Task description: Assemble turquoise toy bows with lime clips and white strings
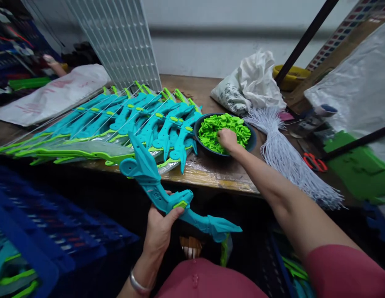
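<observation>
Holding a teal toy bow below the desk's front edge, the left hand was clenched around its grip, while the right hand dipped into a dark bowl.

A row of matching teal-and-green bows covered the desk's left half, a bundle of pale cords ran toward its right edge, and the bowl near the front edge held small green pieces; whether the right fingers pinched one, I cannot tell.
</observation>
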`<state>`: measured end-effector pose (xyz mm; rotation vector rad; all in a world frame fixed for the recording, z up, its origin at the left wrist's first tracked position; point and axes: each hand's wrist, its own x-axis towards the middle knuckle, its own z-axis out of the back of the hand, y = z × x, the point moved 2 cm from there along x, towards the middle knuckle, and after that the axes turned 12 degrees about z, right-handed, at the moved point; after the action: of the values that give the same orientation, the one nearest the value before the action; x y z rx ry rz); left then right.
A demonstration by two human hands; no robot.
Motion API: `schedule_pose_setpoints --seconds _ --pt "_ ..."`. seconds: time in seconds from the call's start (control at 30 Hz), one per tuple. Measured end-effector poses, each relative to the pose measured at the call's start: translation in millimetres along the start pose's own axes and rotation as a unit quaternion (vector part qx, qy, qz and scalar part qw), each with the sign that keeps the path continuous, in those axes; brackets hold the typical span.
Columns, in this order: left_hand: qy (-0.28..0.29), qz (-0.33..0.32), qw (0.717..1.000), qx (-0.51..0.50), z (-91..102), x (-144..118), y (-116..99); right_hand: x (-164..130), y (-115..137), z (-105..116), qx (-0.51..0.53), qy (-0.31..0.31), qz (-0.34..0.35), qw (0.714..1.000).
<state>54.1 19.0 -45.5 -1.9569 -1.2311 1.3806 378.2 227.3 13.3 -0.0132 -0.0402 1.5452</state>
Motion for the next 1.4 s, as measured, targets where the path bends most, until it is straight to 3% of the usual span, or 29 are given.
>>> schedule_pose_setpoints --seconds 0.13,0.23,0.3,0.37,0.43,0.5,0.57,0.7,0.77,0.9,1.03,1.13,1.23,1.4 --pt "-0.007 0.007 1.000 0.026 -2.0 -6 8 -10 7 20 0.015 -0.098 0.001 0.995" --pt "0.008 0.014 0.999 0.028 -1.9 -15 8 -46 28 33 0.172 -0.170 0.043 0.969" --pt "0.033 0.022 0.999 0.018 0.2 -22 7 -90 51 34 0.353 -0.162 0.099 0.916" --pt "0.055 0.025 0.998 0.009 3.4 -27 6 -142 80 29 0.514 -0.085 0.145 0.841" --pt "0.060 0.019 0.998 0.003 7.3 -31 4 -193 107 23 0.620 -0.001 0.155 0.769" --pt "0.057 0.009 0.998 0.000 11.2 -33 3 -231 130 18 0.673 0.060 0.140 0.724" --pt "0.073 0.003 0.997 0.003 14.1 -35 3 -253 146 18 0.680 0.063 0.142 0.716" --pt "0.148 -0.016 0.989 0.022 18.6 -40 2 -267 160 25 0.646 -0.030 0.171 0.743" --pt "0.171 -0.030 0.984 0.040 21.1 -43 1 -270 163 29 0.637 -0.047 0.177 0.748" --pt "0.149 -0.078 0.979 0.115 27.1 -49 0 -279 165 36 0.599 -0.040 0.213 0.770" --pt "0.139 -0.166 0.954 0.206 30.7 -51 1 -287 169 29 0.564 -0.071 0.213 0.795" --pt "0.127 -0.141 0.957 0.220 33.6 -42 5 -283 173 21 0.568 -0.082 0.189 0.797" --pt "0.104 -0.055 0.983 0.139 36.0 -32 7 -274 172 17 0.622 -0.070 0.151 0.765" --pt "0.139 0.018 0.988 -0.058 36.8 -28 -8 -265 147 -1 0.777 0.031 -0.053 0.626"
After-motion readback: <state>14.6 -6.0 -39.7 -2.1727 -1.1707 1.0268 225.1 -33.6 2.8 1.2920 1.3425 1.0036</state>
